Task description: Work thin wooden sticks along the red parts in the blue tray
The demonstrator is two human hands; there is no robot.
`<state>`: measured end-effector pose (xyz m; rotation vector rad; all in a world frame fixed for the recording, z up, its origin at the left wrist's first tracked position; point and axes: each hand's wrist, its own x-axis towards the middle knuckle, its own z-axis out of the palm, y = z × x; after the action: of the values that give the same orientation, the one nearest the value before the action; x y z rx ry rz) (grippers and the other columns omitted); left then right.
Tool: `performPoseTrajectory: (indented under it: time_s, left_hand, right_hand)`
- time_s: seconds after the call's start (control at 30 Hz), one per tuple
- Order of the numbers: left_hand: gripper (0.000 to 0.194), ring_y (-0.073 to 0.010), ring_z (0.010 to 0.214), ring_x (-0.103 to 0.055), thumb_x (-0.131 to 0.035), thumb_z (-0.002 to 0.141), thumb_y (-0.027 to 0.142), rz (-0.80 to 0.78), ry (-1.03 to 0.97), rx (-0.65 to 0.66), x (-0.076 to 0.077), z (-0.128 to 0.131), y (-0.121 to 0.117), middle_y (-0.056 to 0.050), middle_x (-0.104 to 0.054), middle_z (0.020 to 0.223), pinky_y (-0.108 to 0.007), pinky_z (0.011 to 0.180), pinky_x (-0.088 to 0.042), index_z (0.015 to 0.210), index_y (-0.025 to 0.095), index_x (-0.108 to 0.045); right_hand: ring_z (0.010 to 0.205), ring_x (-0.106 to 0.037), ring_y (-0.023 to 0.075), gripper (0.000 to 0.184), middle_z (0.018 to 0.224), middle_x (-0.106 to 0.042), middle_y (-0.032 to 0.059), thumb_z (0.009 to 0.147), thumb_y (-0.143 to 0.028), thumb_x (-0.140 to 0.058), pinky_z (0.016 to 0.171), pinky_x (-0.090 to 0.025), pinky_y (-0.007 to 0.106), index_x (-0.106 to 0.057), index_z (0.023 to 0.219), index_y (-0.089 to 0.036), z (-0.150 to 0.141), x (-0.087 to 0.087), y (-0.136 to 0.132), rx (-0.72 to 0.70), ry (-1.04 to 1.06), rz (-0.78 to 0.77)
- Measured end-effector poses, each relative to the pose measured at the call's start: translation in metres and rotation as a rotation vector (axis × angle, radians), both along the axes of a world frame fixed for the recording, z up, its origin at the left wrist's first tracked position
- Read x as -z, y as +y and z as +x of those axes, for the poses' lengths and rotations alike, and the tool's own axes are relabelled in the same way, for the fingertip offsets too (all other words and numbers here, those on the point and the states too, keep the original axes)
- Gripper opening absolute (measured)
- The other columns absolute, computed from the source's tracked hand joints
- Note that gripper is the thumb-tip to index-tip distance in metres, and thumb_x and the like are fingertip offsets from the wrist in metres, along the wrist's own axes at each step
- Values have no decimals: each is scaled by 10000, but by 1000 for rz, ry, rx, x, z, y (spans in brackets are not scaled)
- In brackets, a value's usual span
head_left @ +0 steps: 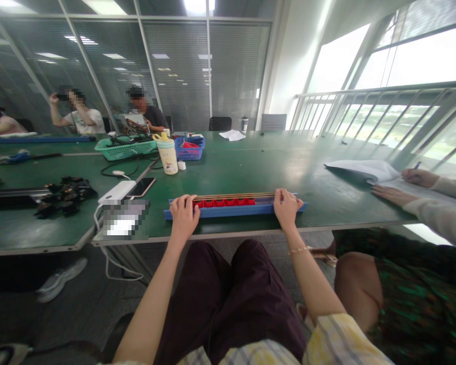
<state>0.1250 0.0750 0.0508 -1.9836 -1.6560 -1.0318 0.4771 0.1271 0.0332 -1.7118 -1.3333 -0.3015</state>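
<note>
A long blue trough (235,211) lies lengthwise along the front edge of the green table, with a row of red wavy pieces (228,202) inside it. Several thin yellowish rods (233,195) run along its top from one hand to the other. My left hand (184,215) is closed over the left end of the trough, its fingers curled around the rod ends. At the other end, my right hand (286,205) is closed in the same way, fingertips bent down over the rods. The fingers hide both ends of the rods.
Left of the trough lie a phone (141,187), a white power strip (117,192) and a pale bottle (167,156). Behind stand a green basket (127,150) of cables and a blue basket (190,150). A co-worker's hands (403,187) rest on paper at the right.
</note>
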Motion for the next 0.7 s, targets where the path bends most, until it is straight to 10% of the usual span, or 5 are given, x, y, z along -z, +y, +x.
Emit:
performPoseTrajectory:
  time_s: [0.7]
  left_hand:
    - [401, -332, 1188, -433, -445, 950, 342, 46, -22, 33, 3, -2, 2, -161, -573, 1284, -491, 1043, -378, 1272, 129, -549]
  right_hand:
    - [920, -589, 232, 369, 947, -720, 102, 1004, -380, -345, 893, -267, 369, -654, 975, -179, 4, 6, 3, -38, -2, 68]
